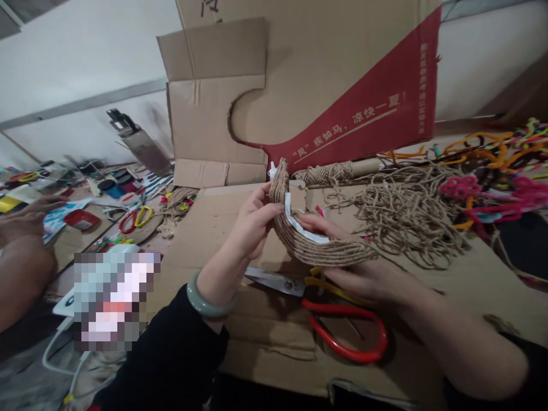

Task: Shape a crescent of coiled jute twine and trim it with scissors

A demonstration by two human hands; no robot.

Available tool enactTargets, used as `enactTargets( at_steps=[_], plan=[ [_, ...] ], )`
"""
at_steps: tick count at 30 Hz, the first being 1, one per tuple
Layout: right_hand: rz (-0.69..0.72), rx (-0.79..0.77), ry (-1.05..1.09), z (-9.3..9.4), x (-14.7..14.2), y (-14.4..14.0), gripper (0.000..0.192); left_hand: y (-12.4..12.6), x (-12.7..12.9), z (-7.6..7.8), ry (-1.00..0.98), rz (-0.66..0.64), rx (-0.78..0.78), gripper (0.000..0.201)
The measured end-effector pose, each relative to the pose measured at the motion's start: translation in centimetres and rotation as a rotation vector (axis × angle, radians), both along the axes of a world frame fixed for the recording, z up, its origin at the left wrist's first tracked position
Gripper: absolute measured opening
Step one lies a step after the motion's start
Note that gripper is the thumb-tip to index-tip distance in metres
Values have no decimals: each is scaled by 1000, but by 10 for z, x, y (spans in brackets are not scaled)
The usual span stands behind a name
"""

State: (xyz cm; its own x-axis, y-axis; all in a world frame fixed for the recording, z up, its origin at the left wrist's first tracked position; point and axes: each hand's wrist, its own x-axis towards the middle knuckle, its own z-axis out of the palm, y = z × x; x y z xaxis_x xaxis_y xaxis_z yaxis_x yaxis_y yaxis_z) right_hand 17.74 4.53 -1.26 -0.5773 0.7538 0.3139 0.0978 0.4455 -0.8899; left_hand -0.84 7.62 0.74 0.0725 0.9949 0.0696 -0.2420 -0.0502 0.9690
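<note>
Cardboard sheet (265,337) holds scissors (342,325); both hands' fingers (265,214) grip the jute-wrapped crescent (308,248).

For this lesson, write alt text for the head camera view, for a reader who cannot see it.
Two hands hold a curved piece wrapped in jute twine above a cardboard sheet: the left hand grips its upper end, the right hand supports it from beneath. Red-handled scissors lie below, loose twine to the right.
</note>
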Motion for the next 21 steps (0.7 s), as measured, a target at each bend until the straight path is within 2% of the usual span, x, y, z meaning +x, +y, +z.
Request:
enactTargets(
  at_steps=[4, 6, 13, 17, 21],
  plan=[
    [-188, -226, 140, -9, -4, 10, 29, -2, 4, -5, 47, -105, -19, 41],
    [-238, -282, 139, -8, -5, 11, 19, -5, 8, -8, 85, -155, -28, 41],
    [-301, -247, -55, -5, -7, 9, 13, -13, 20, -12, 171, -211, -27, 43],
    [-307, -250, -74, -10, -9, 12, 13, -15, 20, -12, 234, -201, -8, 42],
    [-370, -259, -85, -12, -10, 12, 11, -16, 20, -14, 306, -207, 18, 42]
  ],
)
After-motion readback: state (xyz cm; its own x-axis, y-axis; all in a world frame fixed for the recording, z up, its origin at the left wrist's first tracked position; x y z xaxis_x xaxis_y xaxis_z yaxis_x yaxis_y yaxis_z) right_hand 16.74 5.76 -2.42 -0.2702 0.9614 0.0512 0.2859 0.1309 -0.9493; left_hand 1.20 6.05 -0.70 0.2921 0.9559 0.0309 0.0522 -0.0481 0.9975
